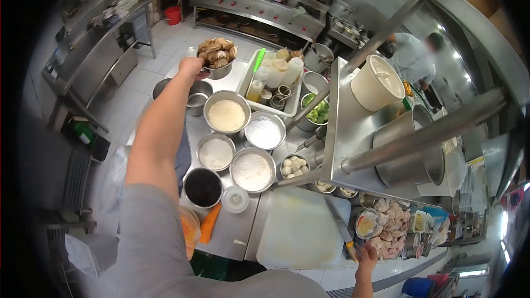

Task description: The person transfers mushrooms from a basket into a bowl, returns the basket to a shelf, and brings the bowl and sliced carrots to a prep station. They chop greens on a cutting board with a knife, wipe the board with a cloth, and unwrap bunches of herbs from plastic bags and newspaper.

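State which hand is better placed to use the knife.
Probably the right hand: it is close beside the knife, while the left hand is far off, at the mushroom pot.

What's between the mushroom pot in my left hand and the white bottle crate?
Head view: only a bare strip of steel table shows between the mushroom pot and crate.
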### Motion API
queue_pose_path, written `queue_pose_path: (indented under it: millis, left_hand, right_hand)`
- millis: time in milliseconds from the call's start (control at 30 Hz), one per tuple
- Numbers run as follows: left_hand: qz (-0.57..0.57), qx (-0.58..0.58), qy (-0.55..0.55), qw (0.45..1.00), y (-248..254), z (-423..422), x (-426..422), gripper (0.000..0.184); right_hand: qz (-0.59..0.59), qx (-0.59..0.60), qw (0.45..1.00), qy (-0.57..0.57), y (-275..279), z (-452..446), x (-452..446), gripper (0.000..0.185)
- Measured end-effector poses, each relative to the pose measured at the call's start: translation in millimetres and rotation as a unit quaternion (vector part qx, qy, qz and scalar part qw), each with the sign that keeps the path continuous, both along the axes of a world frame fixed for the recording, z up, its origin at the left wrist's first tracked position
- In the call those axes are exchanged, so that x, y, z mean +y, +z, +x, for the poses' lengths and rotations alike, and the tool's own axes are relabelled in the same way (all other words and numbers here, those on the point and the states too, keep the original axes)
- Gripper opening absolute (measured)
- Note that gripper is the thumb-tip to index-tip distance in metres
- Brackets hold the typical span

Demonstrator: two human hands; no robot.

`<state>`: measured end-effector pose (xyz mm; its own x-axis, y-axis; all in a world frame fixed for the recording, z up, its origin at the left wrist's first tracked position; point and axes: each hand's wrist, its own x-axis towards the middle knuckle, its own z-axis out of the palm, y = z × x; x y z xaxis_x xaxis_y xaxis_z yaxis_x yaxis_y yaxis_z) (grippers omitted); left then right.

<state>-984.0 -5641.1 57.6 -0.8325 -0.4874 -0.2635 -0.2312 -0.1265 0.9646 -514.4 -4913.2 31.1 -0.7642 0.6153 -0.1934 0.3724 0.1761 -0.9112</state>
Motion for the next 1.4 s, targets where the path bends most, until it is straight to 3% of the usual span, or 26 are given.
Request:
queue_pose_path:
  millis: [133, 300, 567, 900, 1067, 1400]
  left_hand:
    - [-0.003, -0.039, 0.043, 0.998, -34, -43, 21, 0.027]
    - [-0.061, -0.12, 0.024, 0.991, -57, -67, 29, 0.024]
    - [-0.07, -0.158, 0.047, 0.984, -87, -83, 34, 0.025]
    - [-0.164, -0.194, 0.035, 0.967, -85, -78, 43, 0.028]
    - [-0.216, -0.269, -0.024, 0.938, -75, -76, 40, 0.028]
    - [-0.364, -0.198, -0.06, 0.908, -25, -33, 55, 0.025]
  right_hand:
    - [0.018, -0.029, 0.996, -0.084, -11, 27, 26, 0.023]
    - [0.022, -0.035, 0.995, -0.091, 1, 45, 24, 0.023]
    - [0.018, -0.047, 0.994, -0.101, 1, 61, 23, 0.023]
    - [0.011, -0.055, 0.994, -0.097, -1, 54, 17, 0.024]
    - [0.006, -0.053, 0.995, -0.086, -6, 53, 26, 0.024]
    - [-0.008, -0.039, 0.998, -0.051, -16, 32, 38, 0.025]
